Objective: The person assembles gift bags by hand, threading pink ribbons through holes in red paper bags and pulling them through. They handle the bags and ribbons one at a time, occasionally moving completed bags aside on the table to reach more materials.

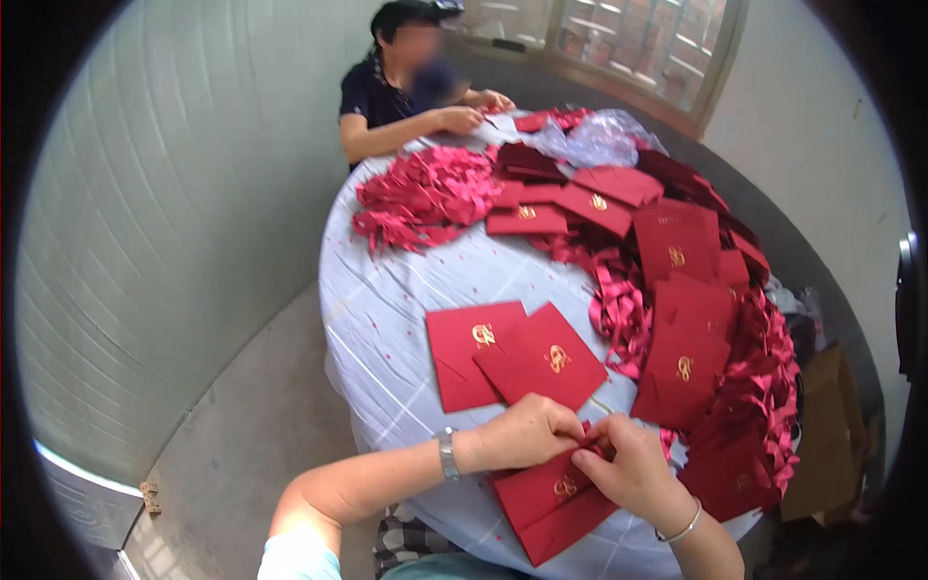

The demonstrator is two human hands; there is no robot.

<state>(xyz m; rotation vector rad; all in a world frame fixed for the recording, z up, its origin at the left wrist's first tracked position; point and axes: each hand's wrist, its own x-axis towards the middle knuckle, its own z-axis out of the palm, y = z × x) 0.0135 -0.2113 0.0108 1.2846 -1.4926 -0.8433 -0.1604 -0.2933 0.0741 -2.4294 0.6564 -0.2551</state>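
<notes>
Over the near edge of the table, my left hand [530, 432] and my right hand [633, 469] meet, fingertips pinched together. Between them is the top edge of a flat red paper bag [561, 493] with a gold emblem. A bit of red that looks like ribbon shows at the fingertips, but the fingers hide most of it. The bag lies tilted below my hands. Just beyond my left hand, two more red bags overlap, one on the left [459, 362] and one on the right [553, 358], emblems facing up.
A round table with a white cloth [387, 319] carries a heap of red ribbons [425, 193] and stacked red bags [677, 358] along the right. Clear plastic wrap [599, 140] lies at the back. Across the table sits a person [391, 106], both hands at red material. A cardboard box [826, 435] stands right.
</notes>
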